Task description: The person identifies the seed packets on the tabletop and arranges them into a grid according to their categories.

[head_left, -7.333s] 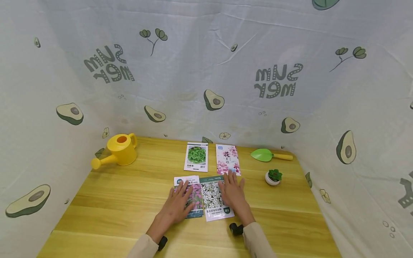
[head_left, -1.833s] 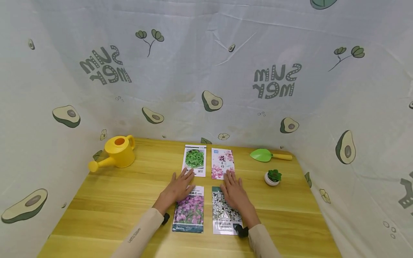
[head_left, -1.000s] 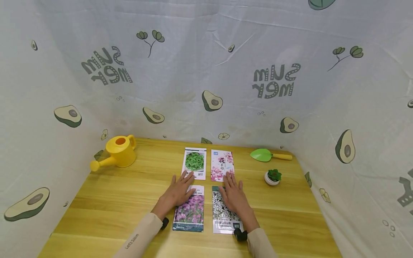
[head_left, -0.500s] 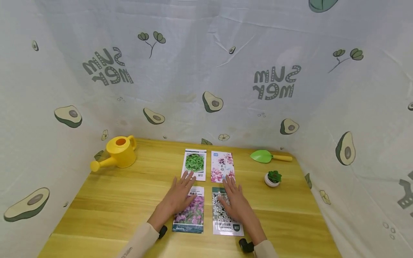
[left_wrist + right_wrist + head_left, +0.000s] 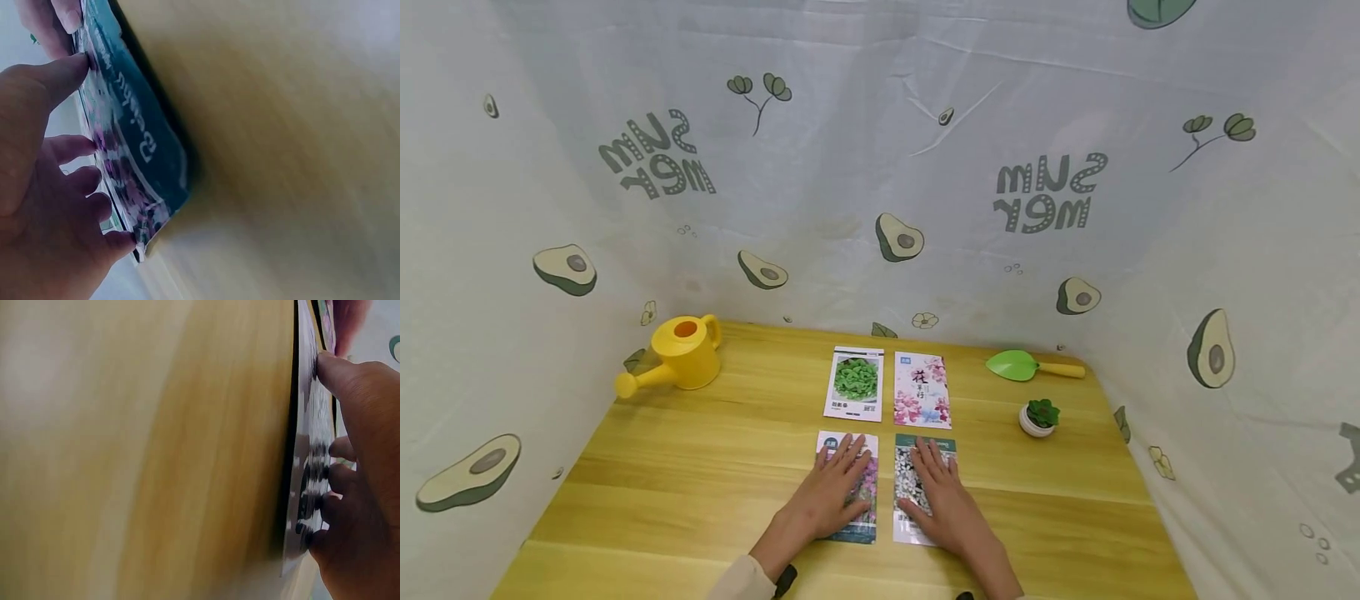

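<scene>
Four seed packets would be too exact a tally, so I name each: the pink-flower seed packet (image 5: 867, 492) lies at front left, partly under my left hand (image 5: 829, 492). My right hand (image 5: 946, 504) rests with spread fingers on the white-flower seed packet (image 5: 907, 479) beside it. In the left wrist view the fingertips touch the pink-flower packet's face, its teal end (image 5: 147, 125) showing. The right wrist view has fingertips on the white-flower packet (image 5: 306, 444). Behind them lie a green-leaf seed packet (image 5: 856, 382) and a pink-blossom seed packet (image 5: 922, 390), both untouched.
A yellow watering can (image 5: 685, 354) stands at the back left of the wooden table (image 5: 700, 475). At the right lie a green trowel (image 5: 1015, 365) with a yellow handle and a small potted succulent (image 5: 1039, 417). A printed curtain surrounds the table.
The packets went from front ones side by side to a spaced two-by-two layout. In the last half second both hands drew back from the rear packets onto the front ones.
</scene>
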The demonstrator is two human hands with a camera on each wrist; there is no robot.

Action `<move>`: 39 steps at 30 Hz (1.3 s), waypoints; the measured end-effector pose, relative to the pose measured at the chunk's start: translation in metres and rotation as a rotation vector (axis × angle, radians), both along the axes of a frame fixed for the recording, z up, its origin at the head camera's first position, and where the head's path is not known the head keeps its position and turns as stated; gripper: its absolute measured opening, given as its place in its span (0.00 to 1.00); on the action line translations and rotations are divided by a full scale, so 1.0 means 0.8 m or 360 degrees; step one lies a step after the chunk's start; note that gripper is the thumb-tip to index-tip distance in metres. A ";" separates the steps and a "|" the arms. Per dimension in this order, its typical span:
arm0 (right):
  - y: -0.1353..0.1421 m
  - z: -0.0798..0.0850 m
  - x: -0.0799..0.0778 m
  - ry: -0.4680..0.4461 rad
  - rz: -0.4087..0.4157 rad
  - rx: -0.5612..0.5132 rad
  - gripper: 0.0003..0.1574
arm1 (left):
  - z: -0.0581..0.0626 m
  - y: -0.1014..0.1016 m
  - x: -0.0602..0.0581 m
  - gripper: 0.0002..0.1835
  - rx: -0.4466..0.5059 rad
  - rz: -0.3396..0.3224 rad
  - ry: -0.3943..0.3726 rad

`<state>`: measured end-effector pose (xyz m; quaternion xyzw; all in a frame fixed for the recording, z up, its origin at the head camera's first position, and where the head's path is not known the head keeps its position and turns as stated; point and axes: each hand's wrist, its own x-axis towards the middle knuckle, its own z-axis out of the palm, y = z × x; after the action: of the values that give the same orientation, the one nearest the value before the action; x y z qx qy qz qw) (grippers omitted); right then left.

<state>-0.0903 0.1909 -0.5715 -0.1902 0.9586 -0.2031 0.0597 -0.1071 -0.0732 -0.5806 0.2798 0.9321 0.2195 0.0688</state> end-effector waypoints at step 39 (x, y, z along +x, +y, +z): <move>-0.009 0.013 -0.061 0.0158 -0.0231 -0.0054 0.45 | 0.032 -0.013 -0.053 0.39 0.0056 0.0158 0.0127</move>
<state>-0.1393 0.1836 -0.5608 -0.1311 0.9681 -0.2134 -0.0060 -0.1493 -0.0833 -0.5554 0.2430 0.9428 0.2277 0.0155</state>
